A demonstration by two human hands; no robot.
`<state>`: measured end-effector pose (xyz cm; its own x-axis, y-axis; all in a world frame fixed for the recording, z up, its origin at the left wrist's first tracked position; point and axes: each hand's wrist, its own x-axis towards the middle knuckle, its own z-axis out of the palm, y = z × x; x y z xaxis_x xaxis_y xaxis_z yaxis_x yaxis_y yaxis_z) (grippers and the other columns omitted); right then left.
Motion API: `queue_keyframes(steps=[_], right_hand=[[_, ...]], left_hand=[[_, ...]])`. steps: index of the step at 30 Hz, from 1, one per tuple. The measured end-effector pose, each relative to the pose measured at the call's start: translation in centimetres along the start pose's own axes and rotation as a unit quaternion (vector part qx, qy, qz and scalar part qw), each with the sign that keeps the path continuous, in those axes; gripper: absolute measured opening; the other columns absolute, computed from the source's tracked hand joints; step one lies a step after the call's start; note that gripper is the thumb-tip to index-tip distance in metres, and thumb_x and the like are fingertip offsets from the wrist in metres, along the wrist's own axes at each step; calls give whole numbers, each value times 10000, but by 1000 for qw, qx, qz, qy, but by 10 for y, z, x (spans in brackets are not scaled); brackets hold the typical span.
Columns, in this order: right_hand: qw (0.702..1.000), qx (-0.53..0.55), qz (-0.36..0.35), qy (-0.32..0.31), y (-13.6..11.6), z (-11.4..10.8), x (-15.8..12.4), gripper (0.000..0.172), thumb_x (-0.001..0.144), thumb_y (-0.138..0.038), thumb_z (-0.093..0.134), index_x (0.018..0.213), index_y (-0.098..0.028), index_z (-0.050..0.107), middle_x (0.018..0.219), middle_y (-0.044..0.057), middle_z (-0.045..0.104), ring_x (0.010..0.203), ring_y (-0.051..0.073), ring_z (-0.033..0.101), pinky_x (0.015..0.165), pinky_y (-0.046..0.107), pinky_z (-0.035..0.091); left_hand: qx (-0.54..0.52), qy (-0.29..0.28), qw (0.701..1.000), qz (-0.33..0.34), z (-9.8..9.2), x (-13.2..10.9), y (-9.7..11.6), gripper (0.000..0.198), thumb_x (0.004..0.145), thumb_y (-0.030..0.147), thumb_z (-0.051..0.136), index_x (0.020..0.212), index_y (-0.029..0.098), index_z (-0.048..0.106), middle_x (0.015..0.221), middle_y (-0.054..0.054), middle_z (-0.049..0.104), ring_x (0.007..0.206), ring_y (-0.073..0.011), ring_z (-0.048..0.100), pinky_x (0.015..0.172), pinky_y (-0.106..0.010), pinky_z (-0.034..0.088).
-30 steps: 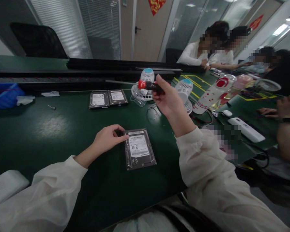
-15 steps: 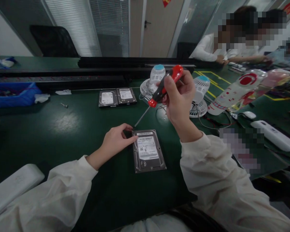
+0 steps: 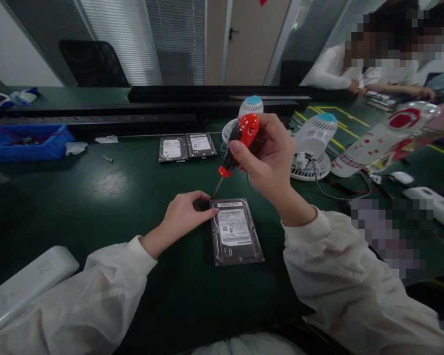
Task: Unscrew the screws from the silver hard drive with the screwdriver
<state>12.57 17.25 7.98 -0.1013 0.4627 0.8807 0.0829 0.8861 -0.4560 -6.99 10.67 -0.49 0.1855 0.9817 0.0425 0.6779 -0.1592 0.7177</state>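
Observation:
A silver hard drive (image 3: 236,231) with a white label lies flat on the green table in front of me. My left hand (image 3: 185,214) rests at its upper left corner, fingers curled against the edge. My right hand (image 3: 268,158) is closed round a red and black screwdriver (image 3: 239,143), held above the drive. The shaft slants down and left, and its tip sits at the drive's upper left corner, close to my left fingertips.
Two more hard drives (image 3: 187,146) lie side by side farther back. Small white fans (image 3: 314,143) with cables stand to the right. A blue bin (image 3: 22,143) is at the far left, a white case (image 3: 25,283) near left. Other people sit at back right.
My right hand turned the screwdriver from level to pointing down and brought its tip to the drive's upper left corner. The left hand stayed at that corner.

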Motion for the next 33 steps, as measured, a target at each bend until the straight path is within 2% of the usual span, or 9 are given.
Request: queue_keyframes(steps=[4,14,17,21,23,26,29,31,33], right_hand=[[1000,-22,9,-6,5,0,-1,335,900,-515,743,1089,-256,646,957,-5,681,761,113,653,609,263,573],[999,4,41,-23,6,3,-4,322,904,-509,739,1074,-260,627,981,3,674,771,123,660,606,268,576],[998,2,48,-34,4,2,-5,376,909,-514,730,1177,-282,605,1033,13,680,808,138,673,638,283,596],[994,-27,48,-91,-2,-4,-2,527,952,-477,680,1424,-341,490,1337,43,674,1044,185,717,799,320,644],[990,-35,38,-130,-5,-7,1,493,977,-435,650,1440,-344,505,1464,38,624,1201,207,690,850,315,644],[986,14,26,-166,-7,-7,5,428,1032,-388,552,1456,-341,513,1577,13,539,1409,225,581,993,345,621],[988,31,30,-150,-8,-2,8,372,1031,-407,556,1391,-315,556,1464,27,614,1335,222,632,1064,392,600],[993,-12,30,-116,-9,1,9,348,969,-461,657,1268,-289,611,1300,37,674,1194,223,683,1061,422,602],[994,-49,30,-98,-10,3,11,342,921,-495,717,1168,-271,644,1224,41,681,1164,229,674,1091,451,585]], left_hand=[[-4,3,1000,6,0,0,-1,451,821,575,785,1100,221,786,886,-37,760,726,-199,666,637,-329,476],[-7,3,1000,14,2,1,-4,437,827,575,784,1094,229,789,860,-29,754,697,-187,651,633,-324,467],[-9,0,1000,15,2,1,-4,437,830,580,777,1096,233,787,871,-30,758,706,-192,659,632,-326,470],[-6,3,1000,14,0,1,-2,425,822,580,781,1070,235,789,876,-31,761,725,-202,666,647,-339,472],[-7,3,1000,16,0,1,0,409,824,574,779,1055,236,789,863,-25,759,719,-202,666,652,-342,474],[-11,2,1000,22,0,0,1,383,833,560,773,1046,242,787,858,-17,760,713,-196,670,662,-340,484],[-12,3,1000,23,0,-1,1,378,836,557,771,1048,244,786,863,-17,763,715,-194,674,663,-335,489],[-10,4,1000,21,0,-1,1,379,835,558,772,1046,243,787,862,-18,763,717,-196,675,654,-333,486],[-7,4,1000,19,0,0,0,384,832,561,774,1045,242,788,858,-18,763,718,-198,676,649,-333,483]])
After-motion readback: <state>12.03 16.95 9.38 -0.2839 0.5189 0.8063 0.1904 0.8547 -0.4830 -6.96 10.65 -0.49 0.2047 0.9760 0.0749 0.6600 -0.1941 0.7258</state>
